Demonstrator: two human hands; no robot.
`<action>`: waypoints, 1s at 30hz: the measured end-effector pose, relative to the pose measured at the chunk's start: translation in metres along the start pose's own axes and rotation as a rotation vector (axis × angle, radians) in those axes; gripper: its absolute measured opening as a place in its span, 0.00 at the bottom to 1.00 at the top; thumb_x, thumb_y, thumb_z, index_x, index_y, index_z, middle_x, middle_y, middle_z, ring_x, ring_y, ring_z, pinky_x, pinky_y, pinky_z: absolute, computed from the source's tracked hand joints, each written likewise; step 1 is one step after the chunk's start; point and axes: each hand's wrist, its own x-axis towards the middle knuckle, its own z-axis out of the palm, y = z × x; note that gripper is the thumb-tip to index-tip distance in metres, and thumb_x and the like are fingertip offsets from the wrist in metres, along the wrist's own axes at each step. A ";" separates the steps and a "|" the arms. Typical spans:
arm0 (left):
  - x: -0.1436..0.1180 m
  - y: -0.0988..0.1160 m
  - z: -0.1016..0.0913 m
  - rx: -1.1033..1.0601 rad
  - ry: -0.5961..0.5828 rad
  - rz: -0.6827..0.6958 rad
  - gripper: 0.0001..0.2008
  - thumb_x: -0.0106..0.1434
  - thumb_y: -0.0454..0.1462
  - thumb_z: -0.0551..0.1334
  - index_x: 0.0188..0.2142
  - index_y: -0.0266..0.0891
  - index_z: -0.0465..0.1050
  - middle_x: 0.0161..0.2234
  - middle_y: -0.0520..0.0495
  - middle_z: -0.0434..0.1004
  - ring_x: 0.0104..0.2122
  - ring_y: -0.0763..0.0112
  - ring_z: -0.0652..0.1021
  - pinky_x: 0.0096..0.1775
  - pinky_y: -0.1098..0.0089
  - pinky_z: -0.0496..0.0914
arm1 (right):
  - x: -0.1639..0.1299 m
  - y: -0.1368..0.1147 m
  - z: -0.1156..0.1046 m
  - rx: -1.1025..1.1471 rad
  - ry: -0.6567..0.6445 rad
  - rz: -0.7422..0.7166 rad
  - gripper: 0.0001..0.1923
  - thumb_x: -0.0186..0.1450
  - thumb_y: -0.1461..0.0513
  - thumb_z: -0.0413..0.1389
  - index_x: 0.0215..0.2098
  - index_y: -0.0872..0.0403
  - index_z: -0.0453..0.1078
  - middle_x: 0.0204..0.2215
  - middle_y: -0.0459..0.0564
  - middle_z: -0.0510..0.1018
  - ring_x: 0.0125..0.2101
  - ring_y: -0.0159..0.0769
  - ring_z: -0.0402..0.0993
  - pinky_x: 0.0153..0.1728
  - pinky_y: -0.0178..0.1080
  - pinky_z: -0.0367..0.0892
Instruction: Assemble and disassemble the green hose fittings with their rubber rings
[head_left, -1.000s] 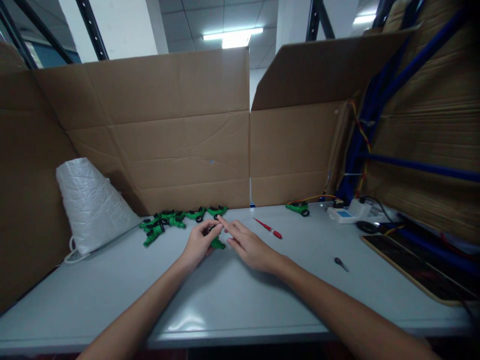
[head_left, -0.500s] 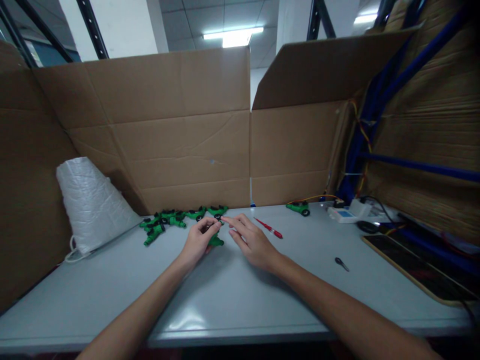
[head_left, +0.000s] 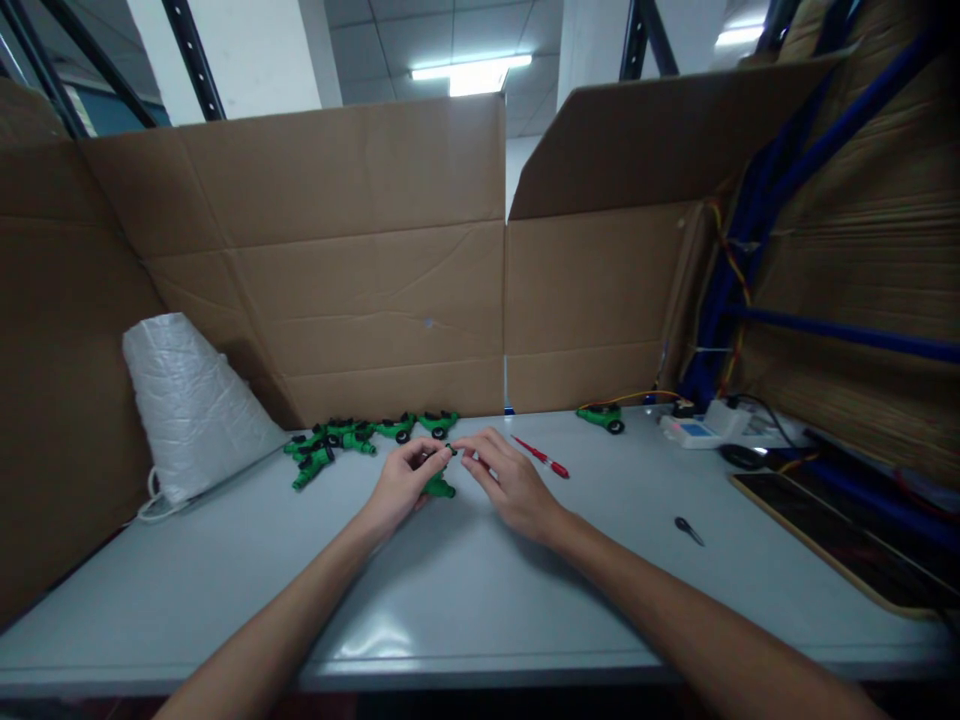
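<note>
No text, label, brand, number or sign can be read anywhere on the things in view.

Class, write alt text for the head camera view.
Two bare hands meet over a grey table: the left hand holds a small green toy car, the right hand touches it. More green cars lie behind; a red screwdriver lies right.

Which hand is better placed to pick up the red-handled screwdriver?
Right, probably. The right hand lies just beside the red-handled screwdriver, while the left hand is curled around a small green plastic toy car, farther away.
</note>
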 end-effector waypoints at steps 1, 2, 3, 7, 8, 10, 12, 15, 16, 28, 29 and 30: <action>-0.001 0.001 0.001 -0.008 -0.003 -0.001 0.23 0.61 0.55 0.71 0.40 0.36 0.77 0.25 0.54 0.69 0.18 0.81 0.65 0.14 0.80 0.56 | 0.000 0.000 0.000 0.002 0.001 -0.001 0.13 0.78 0.61 0.49 0.56 0.49 0.72 0.45 0.53 0.75 0.45 0.41 0.74 0.50 0.43 0.70; -0.001 0.002 0.001 -0.020 -0.003 -0.002 0.23 0.61 0.54 0.72 0.41 0.37 0.77 0.25 0.55 0.69 0.18 0.81 0.65 0.15 0.80 0.56 | 0.000 0.001 0.000 0.003 0.003 -0.002 0.13 0.78 0.61 0.50 0.56 0.49 0.72 0.44 0.53 0.75 0.45 0.41 0.74 0.49 0.43 0.70; -0.002 0.003 0.002 -0.033 -0.002 -0.002 0.23 0.60 0.53 0.72 0.41 0.37 0.77 0.26 0.55 0.69 0.19 0.81 0.65 0.16 0.80 0.56 | 0.001 0.002 0.000 0.004 0.005 0.000 0.12 0.78 0.61 0.50 0.55 0.49 0.72 0.44 0.52 0.75 0.44 0.41 0.74 0.49 0.43 0.70; -0.004 0.007 0.004 -0.066 -0.008 -0.013 0.23 0.58 0.51 0.74 0.43 0.37 0.75 0.29 0.53 0.73 0.21 0.80 0.67 0.18 0.80 0.57 | 0.001 0.003 0.001 0.011 0.014 0.004 0.11 0.78 0.60 0.52 0.54 0.49 0.73 0.42 0.51 0.74 0.44 0.41 0.74 0.48 0.42 0.70; -0.004 0.008 0.005 -0.069 -0.016 -0.015 0.23 0.58 0.51 0.74 0.43 0.37 0.75 0.29 0.53 0.73 0.21 0.80 0.67 0.19 0.80 0.57 | 0.001 0.003 0.001 0.016 0.012 0.004 0.11 0.78 0.60 0.52 0.54 0.49 0.73 0.42 0.51 0.74 0.44 0.41 0.74 0.48 0.42 0.70; -0.005 0.008 0.004 -0.078 -0.036 -0.017 0.23 0.59 0.51 0.74 0.44 0.38 0.75 0.29 0.53 0.73 0.21 0.80 0.67 0.19 0.79 0.58 | 0.001 0.002 0.001 0.024 0.006 -0.001 0.11 0.78 0.61 0.52 0.56 0.49 0.72 0.42 0.51 0.74 0.43 0.41 0.74 0.47 0.42 0.69; -0.005 0.008 0.004 -0.083 -0.053 -0.016 0.23 0.59 0.51 0.74 0.44 0.38 0.75 0.29 0.53 0.73 0.21 0.80 0.67 0.20 0.79 0.58 | 0.001 0.002 0.001 0.029 0.000 -0.007 0.12 0.78 0.60 0.51 0.56 0.48 0.72 0.42 0.51 0.74 0.43 0.41 0.74 0.48 0.42 0.69; -0.004 0.008 0.003 -0.083 -0.067 -0.015 0.23 0.59 0.50 0.74 0.44 0.37 0.75 0.30 0.53 0.74 0.21 0.81 0.66 0.19 0.79 0.57 | 0.001 0.004 0.001 0.030 -0.008 -0.011 0.12 0.78 0.61 0.51 0.57 0.48 0.72 0.43 0.51 0.74 0.44 0.41 0.74 0.49 0.42 0.69; -0.005 0.008 0.003 -0.083 -0.068 -0.014 0.23 0.59 0.50 0.74 0.44 0.37 0.74 0.30 0.53 0.73 0.21 0.81 0.66 0.19 0.80 0.57 | 0.000 0.005 0.002 0.030 -0.013 -0.011 0.12 0.78 0.61 0.51 0.57 0.48 0.72 0.43 0.51 0.75 0.45 0.41 0.74 0.49 0.42 0.69; -0.005 0.008 0.004 -0.088 -0.059 -0.003 0.23 0.57 0.50 0.75 0.43 0.37 0.76 0.30 0.52 0.75 0.22 0.79 0.69 0.19 0.79 0.57 | 0.000 0.005 0.003 0.025 -0.062 -0.039 0.10 0.78 0.61 0.51 0.55 0.49 0.69 0.45 0.52 0.76 0.46 0.42 0.74 0.49 0.43 0.69; -0.005 0.008 0.004 -0.090 -0.064 -0.009 0.23 0.57 0.50 0.75 0.44 0.37 0.76 0.30 0.52 0.75 0.22 0.79 0.68 0.19 0.79 0.57 | 0.000 0.005 0.003 0.028 -0.062 -0.032 0.10 0.78 0.61 0.51 0.55 0.49 0.69 0.45 0.52 0.76 0.46 0.42 0.74 0.49 0.43 0.69; -0.005 0.009 0.004 -0.091 -0.070 -0.015 0.24 0.57 0.50 0.75 0.44 0.37 0.76 0.31 0.52 0.76 0.21 0.80 0.68 0.19 0.80 0.57 | 0.000 0.005 0.003 0.030 -0.060 -0.024 0.09 0.78 0.61 0.51 0.54 0.49 0.69 0.45 0.52 0.76 0.46 0.41 0.74 0.49 0.42 0.69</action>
